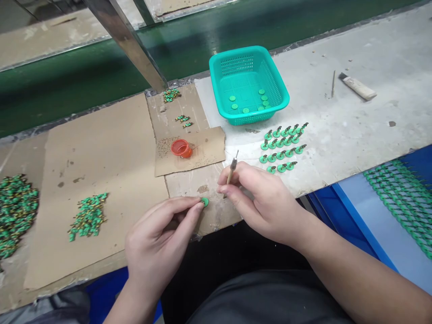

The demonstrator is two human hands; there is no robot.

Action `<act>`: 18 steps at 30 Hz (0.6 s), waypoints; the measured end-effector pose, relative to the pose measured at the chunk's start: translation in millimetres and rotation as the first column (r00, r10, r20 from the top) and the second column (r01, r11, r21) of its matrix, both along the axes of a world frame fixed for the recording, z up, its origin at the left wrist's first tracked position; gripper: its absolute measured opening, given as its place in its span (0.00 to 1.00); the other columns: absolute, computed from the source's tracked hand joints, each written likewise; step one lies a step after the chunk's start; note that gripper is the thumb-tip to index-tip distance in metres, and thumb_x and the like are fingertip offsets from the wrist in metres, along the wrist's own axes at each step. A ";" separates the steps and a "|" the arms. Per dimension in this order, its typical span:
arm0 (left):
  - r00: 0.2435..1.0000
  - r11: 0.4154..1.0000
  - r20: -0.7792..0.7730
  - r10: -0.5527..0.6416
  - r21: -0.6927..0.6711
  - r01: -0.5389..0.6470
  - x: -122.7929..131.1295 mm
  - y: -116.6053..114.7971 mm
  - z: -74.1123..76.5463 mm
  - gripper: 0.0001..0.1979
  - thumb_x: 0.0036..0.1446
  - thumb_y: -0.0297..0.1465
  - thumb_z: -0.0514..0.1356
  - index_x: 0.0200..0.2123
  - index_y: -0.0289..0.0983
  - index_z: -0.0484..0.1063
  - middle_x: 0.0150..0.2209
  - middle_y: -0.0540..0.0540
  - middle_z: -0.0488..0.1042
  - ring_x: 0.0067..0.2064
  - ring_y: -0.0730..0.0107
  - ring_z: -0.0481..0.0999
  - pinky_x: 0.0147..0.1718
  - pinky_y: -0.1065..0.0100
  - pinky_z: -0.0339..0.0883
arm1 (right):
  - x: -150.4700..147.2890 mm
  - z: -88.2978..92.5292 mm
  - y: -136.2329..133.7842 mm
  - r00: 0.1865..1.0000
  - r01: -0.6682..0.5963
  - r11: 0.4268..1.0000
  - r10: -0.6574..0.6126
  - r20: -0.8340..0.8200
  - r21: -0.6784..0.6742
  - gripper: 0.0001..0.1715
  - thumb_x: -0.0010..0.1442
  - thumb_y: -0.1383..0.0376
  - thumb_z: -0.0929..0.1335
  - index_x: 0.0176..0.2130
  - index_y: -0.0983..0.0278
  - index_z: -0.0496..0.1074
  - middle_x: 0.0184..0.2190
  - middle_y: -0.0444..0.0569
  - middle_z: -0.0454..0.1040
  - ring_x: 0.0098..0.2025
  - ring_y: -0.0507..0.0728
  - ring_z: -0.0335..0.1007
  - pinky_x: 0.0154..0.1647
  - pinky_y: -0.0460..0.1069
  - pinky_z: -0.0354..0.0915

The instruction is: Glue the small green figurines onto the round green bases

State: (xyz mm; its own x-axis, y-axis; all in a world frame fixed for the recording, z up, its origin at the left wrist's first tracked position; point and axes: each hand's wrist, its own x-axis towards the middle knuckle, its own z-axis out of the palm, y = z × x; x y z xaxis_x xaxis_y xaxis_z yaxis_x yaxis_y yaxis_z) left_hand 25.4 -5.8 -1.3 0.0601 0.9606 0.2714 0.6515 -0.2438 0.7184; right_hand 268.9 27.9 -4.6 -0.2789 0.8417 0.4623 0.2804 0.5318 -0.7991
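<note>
1. the left hand (158,238), in front of the basket (216,67), is closed in a pinch on a green disc (204,202), thumb and fingertips gripping its edge
2. the right hand (266,202), just beside that disc, has its fingers closed around a thin tool (231,171) with a tan handle
3. a few bare discs (245,110) lie inside the basket
4. neat rows of discs with small parts attached (281,146) sit just in front of the basket
5. left of the basket, a small heap of finished-looking pieces (88,215) and a bigger heap (15,215) lie on cardboard, with a red cup (181,148) nearer the basket
6. so far the heaps hold far more pieces than the rows, and only a few bare discs lie in the basket
</note>
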 end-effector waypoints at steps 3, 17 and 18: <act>1.000 1.000 -0.013 -0.001 0.009 0.001 -0.2 -0.4 -0.5 0.03 0.72 0.38 0.74 0.43 0.49 0.90 0.42 0.51 0.91 0.41 0.64 0.89 0.45 0.62 0.86 | 0.3 -0.5 -0.4 1.000 -0.003 1.000 0.002 -0.002 -0.018 0.05 0.85 0.67 0.67 0.51 0.57 0.72 0.44 0.46 0.86 0.46 0.57 0.86 0.50 0.51 0.79; 0.997 0.997 -0.014 -0.070 0.021 0.070 -6.8 0.6 -3.4 0.02 0.73 0.34 0.73 0.44 0.48 0.88 0.44 0.50 0.90 0.43 0.64 0.89 0.45 0.62 0.84 | 5.4 4.6 3.0 0.998 -0.026 1.000 0.026 0.054 0.007 0.09 0.83 0.68 0.70 0.45 0.59 0.74 0.40 0.46 0.85 0.43 0.56 0.84 0.46 0.49 0.76; 0.997 0.997 -0.013 -0.074 0.024 0.074 -6.6 0.7 -2.8 0.02 0.74 0.34 0.73 0.43 0.48 0.88 0.44 0.50 0.90 0.43 0.64 0.89 0.45 0.62 0.83 | 5.3 5.6 4.0 0.998 -0.027 1.000 0.027 0.065 -0.002 0.09 0.83 0.68 0.71 0.44 0.59 0.73 0.39 0.45 0.83 0.41 0.55 0.83 0.45 0.49 0.75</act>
State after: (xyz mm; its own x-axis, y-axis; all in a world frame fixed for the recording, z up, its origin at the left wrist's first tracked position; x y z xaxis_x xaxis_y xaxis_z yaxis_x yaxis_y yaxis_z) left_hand 18.8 -5.1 -4.1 0.1342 0.9466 0.2933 0.6397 -0.3088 0.7039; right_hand 274.1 31.9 0.9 -0.3312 0.8339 0.4414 0.3168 0.5390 -0.7805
